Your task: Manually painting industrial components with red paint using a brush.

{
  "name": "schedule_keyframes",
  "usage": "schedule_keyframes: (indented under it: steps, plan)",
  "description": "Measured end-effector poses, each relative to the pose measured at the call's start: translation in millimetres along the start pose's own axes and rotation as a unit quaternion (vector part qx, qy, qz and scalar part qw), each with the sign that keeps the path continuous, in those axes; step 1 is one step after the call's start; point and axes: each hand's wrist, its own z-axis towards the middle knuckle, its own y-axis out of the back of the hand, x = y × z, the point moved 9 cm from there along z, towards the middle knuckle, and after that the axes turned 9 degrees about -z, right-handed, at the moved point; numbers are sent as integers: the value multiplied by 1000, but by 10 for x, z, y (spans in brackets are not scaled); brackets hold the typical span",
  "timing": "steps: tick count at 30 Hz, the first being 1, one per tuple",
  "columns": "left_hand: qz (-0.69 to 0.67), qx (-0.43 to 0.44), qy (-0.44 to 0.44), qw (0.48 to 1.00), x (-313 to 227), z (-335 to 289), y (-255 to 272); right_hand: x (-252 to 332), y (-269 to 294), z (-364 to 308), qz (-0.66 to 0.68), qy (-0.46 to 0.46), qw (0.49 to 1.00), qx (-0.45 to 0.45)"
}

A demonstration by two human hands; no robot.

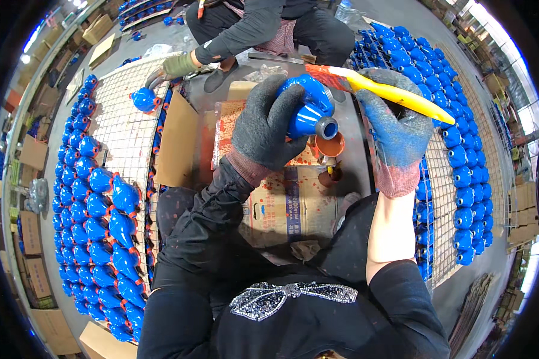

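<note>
My left hand point(263, 128), in a dark grey glove, grips a glossy blue hollow part point(310, 118) from its left side. The part's round open neck points down to the right. Pinched in my right hand point(399, 125), gloved in blue and grey, is a paintbrush point(398, 94) with a yellow handle. Its red bristles point left, just above and right of the part, apart from it by the look of it. Below the part stands an orange-red paint pot point(331, 144), with a smaller dark red pot point(329, 177) nearer me.
At left, a mesh rack point(123, 128) bears rows of blue parts point(97, 200) with red rims. A co-worker's gloved hand point(172, 67) touches one there. Another rack point(440, 209) with blue parts stands at right. Paint-spotted cardboard point(266, 221) lies between my legs; a cardboard panel point(176, 140) stands left.
</note>
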Motion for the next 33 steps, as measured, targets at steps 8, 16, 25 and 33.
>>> schedule_keyframes:
  steps: [8, 16, 25, 33]
  plan:
    - [-54, -99, 63, 992, 167, 68, 209, 65, 3, -34, -19, 20, 999, -23]
    - [-659, -144, 394, 625, 645, -222, -1, -15, -105, -96, -27, 64, 997, -21]
    - [-278, -142, 130, 941, 342, -255, 268, -274, -344, -77, 204, 119, 964, 119]
    - [-616, -232, 266, 704, 609, -398, 345, -719, -457, -25, 357, 47, 924, 130]
